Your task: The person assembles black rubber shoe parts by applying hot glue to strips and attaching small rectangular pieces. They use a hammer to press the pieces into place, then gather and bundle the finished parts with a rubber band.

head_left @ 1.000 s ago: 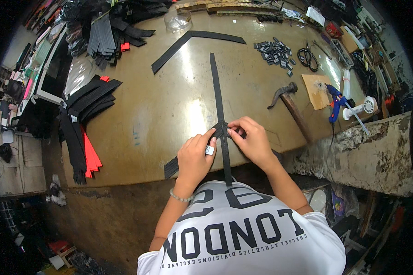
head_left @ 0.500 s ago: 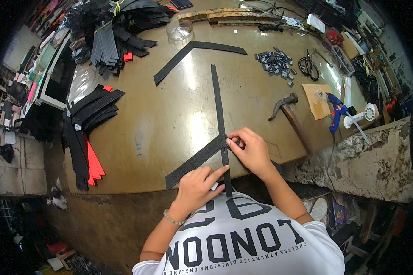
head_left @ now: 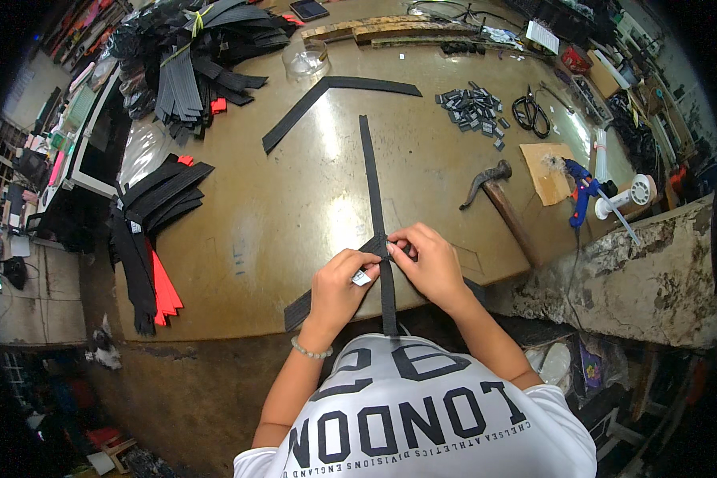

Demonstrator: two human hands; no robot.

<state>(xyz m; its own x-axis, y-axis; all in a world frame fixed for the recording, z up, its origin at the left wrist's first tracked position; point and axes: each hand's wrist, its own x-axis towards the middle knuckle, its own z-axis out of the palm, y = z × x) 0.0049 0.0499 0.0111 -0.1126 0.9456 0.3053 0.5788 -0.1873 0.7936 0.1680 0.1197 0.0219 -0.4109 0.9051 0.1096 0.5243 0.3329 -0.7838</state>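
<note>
A long narrow black strap (head_left: 372,175) runs from mid-table toward me and over the table's near edge. Near its lower part it meets a wider black strap (head_left: 298,311), which slants down to the left, partly under my left hand. With fingertips closed, my left hand (head_left: 336,283) grips the straps where they meet. A small white tag (head_left: 362,278) shows at that hand's fingers. My right hand (head_left: 427,264) pinches the same joint from the right, its fingers curled. What lies between the fingertips is mostly hidden.
Farther off lies a bent black strap (head_left: 327,84). Bundled black straps (head_left: 167,191) with red pieces (head_left: 161,291) are at left. Toward the right are small dark clips (head_left: 470,107), black scissors (head_left: 531,113), a hammer (head_left: 506,209) and a blue glue gun (head_left: 583,191) near cardboard (head_left: 543,171).
My left hand has moved up and right from the lower part of the narrow strap to the joint, now covering more of the wide strap. My right hand stays at the joint.
</note>
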